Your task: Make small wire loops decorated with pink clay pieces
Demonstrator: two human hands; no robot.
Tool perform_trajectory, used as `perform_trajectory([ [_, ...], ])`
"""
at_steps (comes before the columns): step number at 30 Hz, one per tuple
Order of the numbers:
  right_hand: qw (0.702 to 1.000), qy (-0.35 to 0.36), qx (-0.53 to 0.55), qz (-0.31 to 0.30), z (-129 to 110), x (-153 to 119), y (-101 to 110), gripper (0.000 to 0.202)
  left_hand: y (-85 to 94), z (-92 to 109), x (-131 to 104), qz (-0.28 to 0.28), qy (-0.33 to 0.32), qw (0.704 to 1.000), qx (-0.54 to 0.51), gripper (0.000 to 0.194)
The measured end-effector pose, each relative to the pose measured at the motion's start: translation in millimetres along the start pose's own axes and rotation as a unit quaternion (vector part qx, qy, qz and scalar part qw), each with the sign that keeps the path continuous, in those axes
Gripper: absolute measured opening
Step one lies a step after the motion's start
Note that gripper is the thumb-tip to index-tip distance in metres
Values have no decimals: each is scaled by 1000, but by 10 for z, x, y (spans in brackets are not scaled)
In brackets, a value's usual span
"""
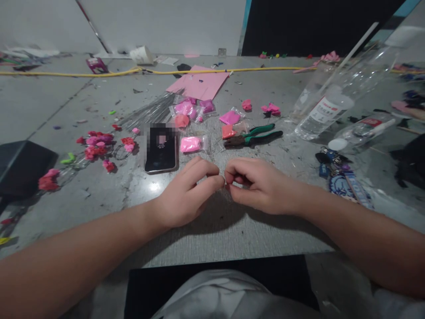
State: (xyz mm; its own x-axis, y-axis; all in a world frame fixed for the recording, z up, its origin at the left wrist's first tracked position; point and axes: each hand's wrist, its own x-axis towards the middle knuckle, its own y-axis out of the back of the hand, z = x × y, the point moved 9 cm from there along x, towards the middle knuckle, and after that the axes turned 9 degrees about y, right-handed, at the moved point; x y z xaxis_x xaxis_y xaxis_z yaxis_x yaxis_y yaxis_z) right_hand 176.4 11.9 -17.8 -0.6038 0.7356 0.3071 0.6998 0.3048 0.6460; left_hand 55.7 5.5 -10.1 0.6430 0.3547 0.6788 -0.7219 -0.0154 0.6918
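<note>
over the tabletop (212,241), between its near edge and a pink packet (191,144), the left hand (191,190) and the right hand (262,184) meet fingertip to fingertip. on each, thumb and forefinger curl nearly together in a narrow pinch; whatever may sit between them is too small or hidden to make out, so i cannot tell what, if anything, they have hold of. anything that tiny should be light and easily bent or dropped, best taken by the very tips. the packet, farther from the near edge than the fingers, looks like soft pink stuff in thin clear film: light, squashy, a little slippery, probably best gripped by the loose film at its right end. right of it lie pliers (249,138), dark metal jaws and slim green-and-black handles; they should feel stiff and comparatively heavy, with the handles as the natural hold. a flat, glossy phone (161,150) rests just beside the packet, smooth and likely breakable. toward the far edge, thin grey wires (149,108) fan out by a flat pink sheet (202,82), and lumpy red and pink pieces (98,144) cluster leftward, matte and crumpled like petals.
</note>
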Motion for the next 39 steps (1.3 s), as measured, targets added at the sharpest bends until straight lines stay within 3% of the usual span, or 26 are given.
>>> perform_trajectory([
  [11, 981, 88, -161, 57, -207, -33, 40, 10, -44, -147, -12, 4, 121, 988, -93, 15],
  [17, 986, 91, -115, 75, -156, -44, 77, 7, -22, -158, -9, 21, 123, 984, -130, 15],
  [27, 989, 65, -106, 77, -36, -21, 105, 10, -90, -275, -9, 1, 154, 971, -181, 13],
  [33, 995, 59, -68, 48, 0, -3, 91, 9, -147, -300, -7, -29, 149, 969, -197, 12],
  [36, 999, 12, 2, 37, 106, 6, 71, 12, -224, -371, -46, -45, 189, 947, -256, 9],
  [39, 995, -40, 87, 38, 222, 7, 41, 13, -306, -500, -120, -41, 275, 900, -334, 6],
])
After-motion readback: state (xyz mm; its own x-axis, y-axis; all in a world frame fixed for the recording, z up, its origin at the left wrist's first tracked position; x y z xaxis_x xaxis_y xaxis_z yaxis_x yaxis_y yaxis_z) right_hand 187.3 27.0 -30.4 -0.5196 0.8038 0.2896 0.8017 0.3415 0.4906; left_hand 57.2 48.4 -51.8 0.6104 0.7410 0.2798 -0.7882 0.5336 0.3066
